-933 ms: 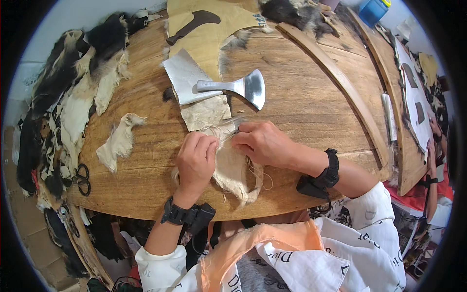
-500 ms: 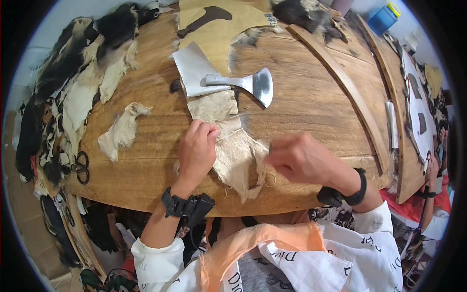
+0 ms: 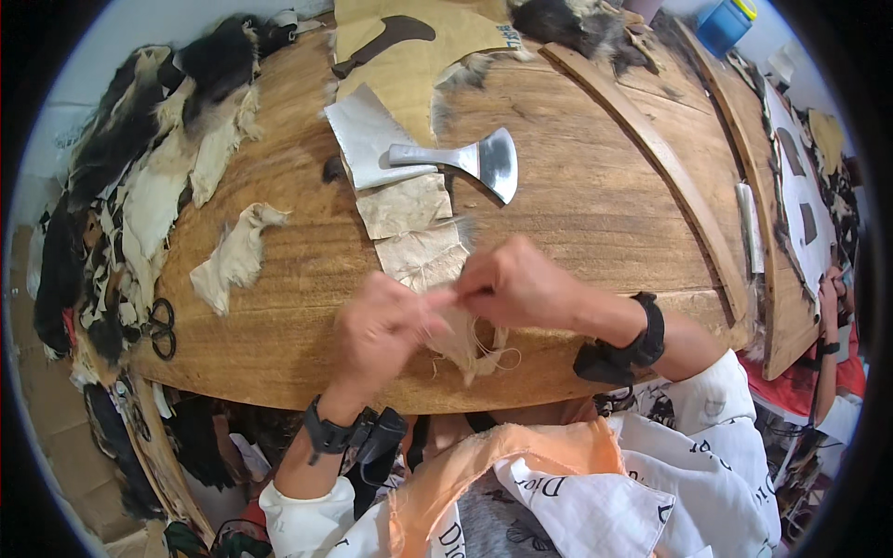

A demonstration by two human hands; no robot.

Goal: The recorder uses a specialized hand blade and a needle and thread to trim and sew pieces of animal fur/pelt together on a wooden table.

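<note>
My hands meet over a strip of pale, stitched hide pieces (image 3: 420,253) lying toward the table's near edge. My left hand (image 3: 374,327) is over the strip's left side, its fingers smeared by motion and reaching toward my right. Coming in from the right, my right hand (image 3: 523,282) has its fingers pinched together; what they hold is hidden. Loose thin thread (image 3: 508,357) curls at the strip's lower end, below the hands. A metal blade (image 3: 498,166) with a flared edge lies just beyond, its handle across a light grey sheet (image 3: 367,130).
Black scissors (image 3: 162,327) and a hide scrap (image 3: 233,256) lie at left, beside heaped furs (image 3: 153,191). A dark curved blade (image 3: 395,39) rests on yellowish hide (image 3: 372,70) at the far side. A long wooden strip (image 3: 651,167) lies at right. Another person's hand (image 3: 828,307) shows far right.
My right hand has moved left to meet my left hand over the hide strip. My left hand has shifted slightly down, toward me. The view has tilted a little.
</note>
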